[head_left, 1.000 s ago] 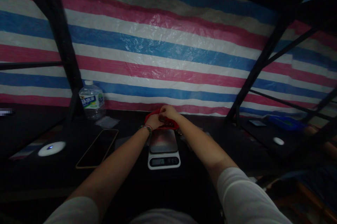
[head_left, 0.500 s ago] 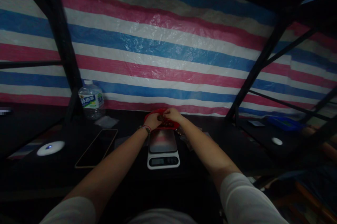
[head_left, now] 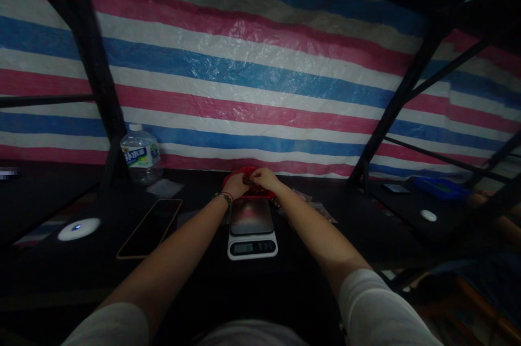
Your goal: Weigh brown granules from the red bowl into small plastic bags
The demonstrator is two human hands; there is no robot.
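Both hands are over a red plastic basin [head_left: 248, 169] behind the scale, at the foot of the striped sheet. Small dark reddish-brown pieces [head_left: 258, 190] lie in it; their kind is too dim to make out. My left hand [head_left: 236, 185] reaches in from the left, fingers closed around a few of these pieces. Its wrist wears a beaded bracelet and a red cord. From the right, my right hand [head_left: 264, 178] is bent with thumb and fingertips pinched together beside the left fingers. What the pinch holds is hidden. A white kitchen scale [head_left: 253, 246] sits below the hands.
On the left are a phone [head_left: 150, 228], a white oval device [head_left: 78, 229], a plastic bag [head_left: 165, 188] and a clear bottle [head_left: 140, 155]. Small plastic bags [head_left: 323, 211] lie beyond my right forearm. Black posts [head_left: 94, 72] flank the table; a blue tray [head_left: 442, 189] is far right.
My right hand has shifted slightly left, closer to the left fingers. The left hand stays in the basin with its fingers turned a little. More of the small bags shows past my right forearm.
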